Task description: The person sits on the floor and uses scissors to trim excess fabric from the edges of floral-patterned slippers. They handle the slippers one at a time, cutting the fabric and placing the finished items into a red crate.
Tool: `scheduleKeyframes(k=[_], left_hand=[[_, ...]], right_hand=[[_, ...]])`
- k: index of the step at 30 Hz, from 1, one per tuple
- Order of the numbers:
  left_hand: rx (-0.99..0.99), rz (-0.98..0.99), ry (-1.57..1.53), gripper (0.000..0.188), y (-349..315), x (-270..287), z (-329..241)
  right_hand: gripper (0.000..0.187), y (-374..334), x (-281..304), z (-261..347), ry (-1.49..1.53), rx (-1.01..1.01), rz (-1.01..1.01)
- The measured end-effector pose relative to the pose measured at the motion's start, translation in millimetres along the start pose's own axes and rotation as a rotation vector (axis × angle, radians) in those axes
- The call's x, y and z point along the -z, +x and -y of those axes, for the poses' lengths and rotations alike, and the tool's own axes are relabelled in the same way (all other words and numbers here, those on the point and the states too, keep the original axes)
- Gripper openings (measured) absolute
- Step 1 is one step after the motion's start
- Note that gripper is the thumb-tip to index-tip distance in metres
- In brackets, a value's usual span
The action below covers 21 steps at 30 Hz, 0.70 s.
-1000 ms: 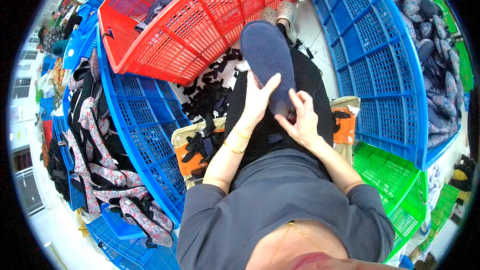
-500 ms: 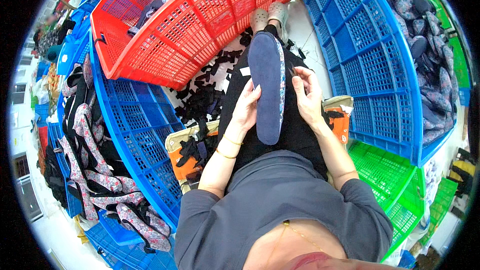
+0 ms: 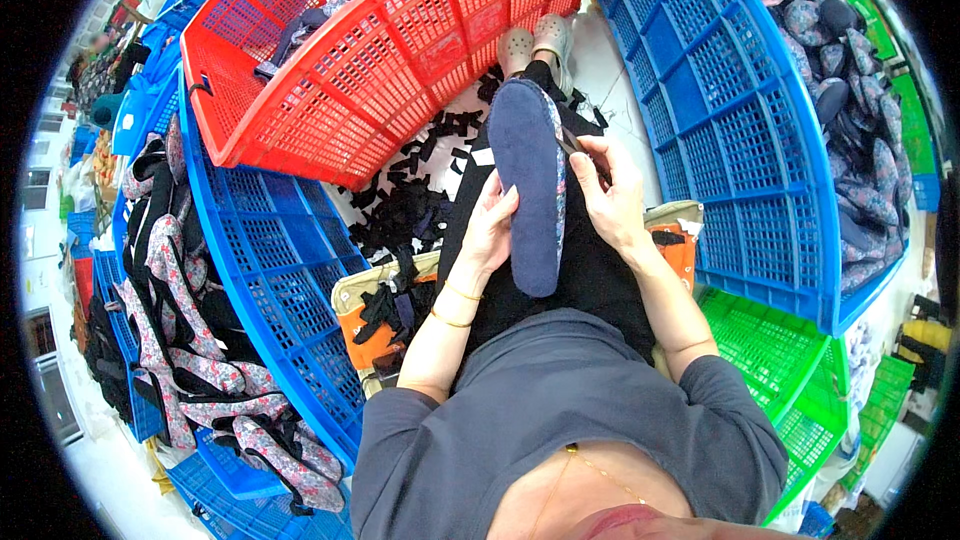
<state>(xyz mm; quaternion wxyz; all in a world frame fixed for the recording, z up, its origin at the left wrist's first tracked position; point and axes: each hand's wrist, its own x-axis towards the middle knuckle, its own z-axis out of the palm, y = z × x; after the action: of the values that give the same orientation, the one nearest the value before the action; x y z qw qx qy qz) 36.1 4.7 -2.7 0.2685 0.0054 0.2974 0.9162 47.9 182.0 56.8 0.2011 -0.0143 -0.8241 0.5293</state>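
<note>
A slipper (image 3: 527, 190) with a dark blue sole and a floral side is upright over my lap, sole facing me and toe end away. My left hand (image 3: 488, 225) grips its left edge, thumb on the sole and the other fingers behind it. My right hand (image 3: 613, 192) is closed around a thin dark tool (image 3: 570, 142), whose tip is at the slipper's right floral edge. The tool's kind is too small to make out. A white tag (image 3: 483, 157) shows beside the slipper's left edge.
A red basket (image 3: 400, 60) stands ahead, blue baskets (image 3: 275, 260) at both sides. Floral slippers (image 3: 205, 370) pile at left, more slippers (image 3: 850, 120) fill the right basket. Black scraps (image 3: 400, 210) litter the floor. Green crates (image 3: 765, 345) sit at lower right.
The slipper has shifted slightly left and nearer to me. My right hand has moved left, bringing the dark tool's tip up to the slipper's edge.
</note>
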Motion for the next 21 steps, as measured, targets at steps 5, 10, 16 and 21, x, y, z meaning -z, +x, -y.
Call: scheduleKeyframes(k=[5, 10, 16, 21], left_hand=[[0.013, 0.0, 0.018, 0.055, -3.4, 2.0, -1.3], [0.025, 0.072, -0.049, 0.057, -7.9, -10.1, -4.0], [0.059, 0.103, -0.062, 0.059, -8.5, -10.4, -2.9], [0.053, 0.117, -0.037, 0.058, -11.7, -14.5, -6.4]], right_hand=[[0.025, 4.3, -4.3, 9.3, 0.022, 0.03, -0.005], [0.024, 4.2, -5.9, 13.5, 0.052, 0.108, -0.029], [0.026, 7.2, 3.2, 16.1, 0.092, 0.144, 0.011], [0.022, 8.1, 19.1, 28.7, 0.029, 0.159, 0.101]])
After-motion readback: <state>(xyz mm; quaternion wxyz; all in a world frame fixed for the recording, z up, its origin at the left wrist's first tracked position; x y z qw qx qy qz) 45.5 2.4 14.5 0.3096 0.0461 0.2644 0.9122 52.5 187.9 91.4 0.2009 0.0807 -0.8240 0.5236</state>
